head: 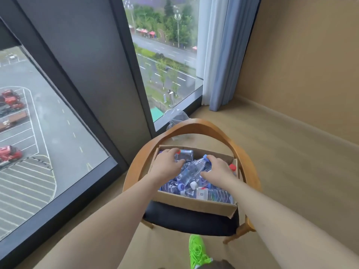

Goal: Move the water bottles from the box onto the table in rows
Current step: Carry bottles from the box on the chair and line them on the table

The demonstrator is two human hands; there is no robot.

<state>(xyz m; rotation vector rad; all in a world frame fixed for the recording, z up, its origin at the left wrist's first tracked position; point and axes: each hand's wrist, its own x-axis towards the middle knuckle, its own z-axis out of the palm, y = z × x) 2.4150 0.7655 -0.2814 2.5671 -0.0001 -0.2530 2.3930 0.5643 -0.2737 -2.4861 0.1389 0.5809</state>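
1. The right hand [216, 169] was curled round a clear ribbed plastic bottle [194, 168] with a blue cap, thumb under its body and fingers over the neck end; the bottle lay tilted, cap pointing away from the person.
2. The left hand [167, 164] lay palm down on the heap at the far left of the box, fingers bent over a red-capped bottle [184, 154]; whether it gripped that bottle could not be told.
3. The remaining bottles [213, 194] were transparent, ridged, blue-labelled cylinders with blue, white and red caps, piled loosely on their sides below and between both hands.
4. All bottles sat inside an open brown cardboard box [194, 205], rectangular, with a matte wall and a bent near-right corner.
5. The box rested on the dark padded seat of a chair [194, 125] with a curved, glossy wooden back rail that looped round the box.
6. Beyond the chair, a crumpled clear plastic bag [175, 116] lay on the beige carpet by the window glass.
7. A bright green shoe [197, 251] showed below the chair.
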